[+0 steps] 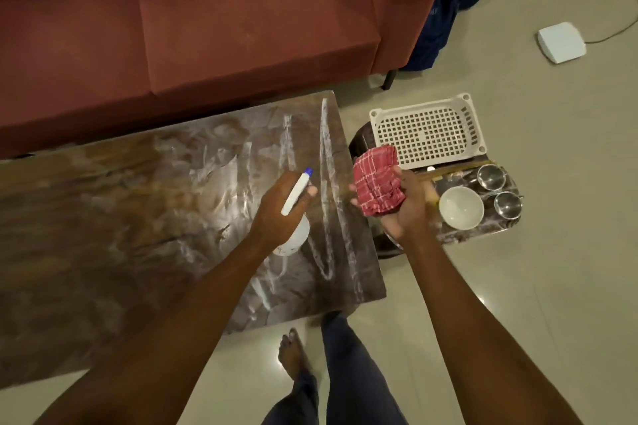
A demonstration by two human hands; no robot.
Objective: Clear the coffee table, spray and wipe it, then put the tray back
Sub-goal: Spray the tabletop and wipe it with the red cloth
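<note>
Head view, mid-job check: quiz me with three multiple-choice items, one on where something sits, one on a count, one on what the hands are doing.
1. Where is the white bowl?
A) on the coffee table
B) on the sofa
C) on the marbled tray, next to the white basket

2. How many steel cups stand beside the bowl?
A) one
B) two
C) four

3. What are the hands doing?
A) the left hand grips the spray bottle and the right hand grips the red checked cloth
B) both are empty
C) both press the cloth flat

Answers:
1 C, the bowl rests on the tray.
2 B, two cups show to the right of the bowl.
3 A, the fingers curl round the bottle and the cloth.
</note>
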